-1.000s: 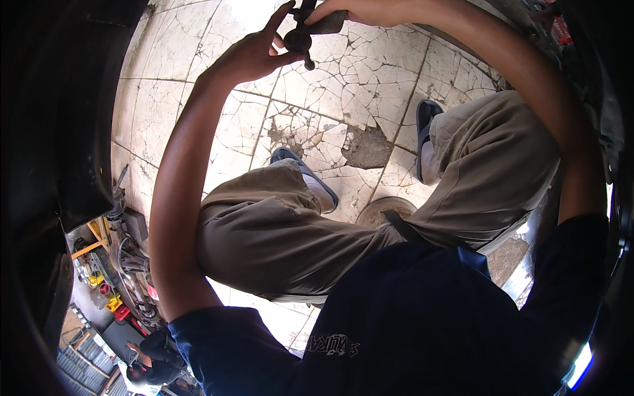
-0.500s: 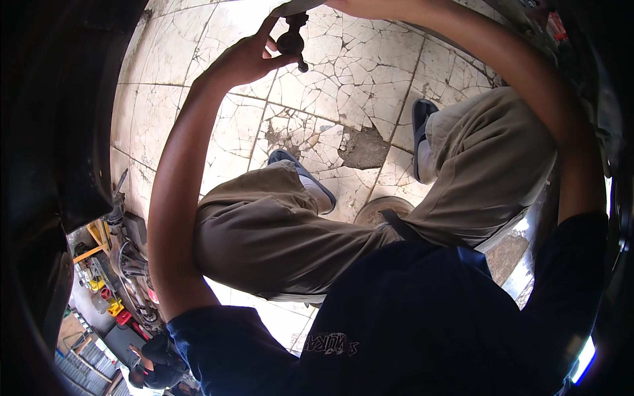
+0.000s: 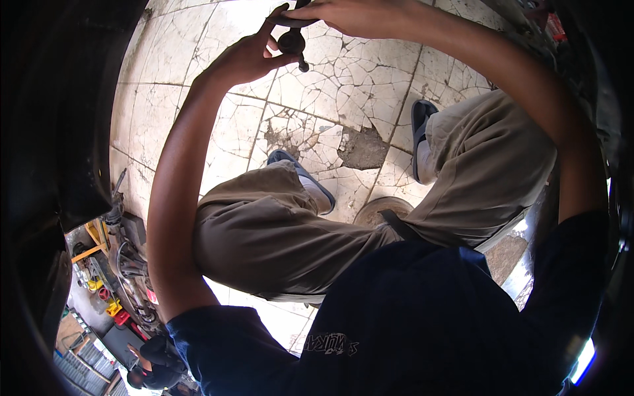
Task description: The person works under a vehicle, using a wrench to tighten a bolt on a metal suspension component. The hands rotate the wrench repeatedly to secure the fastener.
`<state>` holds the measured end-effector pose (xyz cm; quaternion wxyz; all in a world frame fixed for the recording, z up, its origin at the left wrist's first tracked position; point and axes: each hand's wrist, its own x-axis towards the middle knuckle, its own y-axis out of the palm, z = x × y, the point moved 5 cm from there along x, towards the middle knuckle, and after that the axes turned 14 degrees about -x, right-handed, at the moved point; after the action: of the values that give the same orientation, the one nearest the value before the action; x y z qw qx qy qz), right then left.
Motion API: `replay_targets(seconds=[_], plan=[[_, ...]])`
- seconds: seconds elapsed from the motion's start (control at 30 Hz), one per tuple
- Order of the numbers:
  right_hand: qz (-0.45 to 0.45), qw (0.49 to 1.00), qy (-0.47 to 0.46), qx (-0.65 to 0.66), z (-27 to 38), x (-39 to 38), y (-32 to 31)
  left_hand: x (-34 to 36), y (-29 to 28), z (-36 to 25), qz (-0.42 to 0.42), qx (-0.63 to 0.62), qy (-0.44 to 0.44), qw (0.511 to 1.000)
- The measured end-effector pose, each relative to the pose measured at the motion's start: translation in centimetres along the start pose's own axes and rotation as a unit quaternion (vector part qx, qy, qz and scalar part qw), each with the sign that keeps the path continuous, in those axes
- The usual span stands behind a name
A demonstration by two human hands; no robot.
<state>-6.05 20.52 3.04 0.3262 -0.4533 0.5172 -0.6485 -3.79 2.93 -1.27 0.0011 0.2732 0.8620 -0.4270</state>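
While the person sits above a cracked tile floor (image 3: 198, 79), the head view shows both bare arms raised toward the top edge of the picture, meeting over a small dark metal part (image 3: 292, 45). The part lies at the upper middle, held in the air well above the floor, between the two hands. It has a rounded, knob-like body with a short stem; its long axis runs roughly up and down in the picture, slightly tilted, and the stem end points down and a little to the right, toward the floor.

The left hand (image 3: 247, 56) reaches up from the left, with thumb and fingertips closed around the rounded body from the left side. The right hand (image 3: 343, 14) comes in from the right, its fingers pressed together and curled over the top of the part; whether they grip it firmly cannot be told, since the top is cut by the picture's edge.

Below the hands are the person's knees in tan trousers (image 3: 277, 237), two feet in dark sandals (image 3: 419, 122), and a dark blue shirt (image 3: 409, 317). A broken patch (image 3: 363, 148) marks the floor between the feet. At lower left, cluttered tools (image 3: 112, 264) lie beside a dark curved panel (image 3: 59, 132).
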Motion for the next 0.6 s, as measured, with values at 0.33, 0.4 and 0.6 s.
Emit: replay_targets(seconds=[0.33,0.4,0.6], plan=[[0.000,0.997,-0.004,-0.082,2.5,0.6,-0.3,0.1,0.2,1.1,0.021,0.027,-0.051,0.998],[-0.046,0.993,-0.020,-0.103,1.5,1.3,1.7,0.3,-0.2,-0.2,0.042,0.040,-0.078,0.995],[-0.093,0.988,-0.048,-0.116,2.2,1.1,0.9,-0.4,-0.4,-0.9,0.009,0.037,-0.084,0.996]])
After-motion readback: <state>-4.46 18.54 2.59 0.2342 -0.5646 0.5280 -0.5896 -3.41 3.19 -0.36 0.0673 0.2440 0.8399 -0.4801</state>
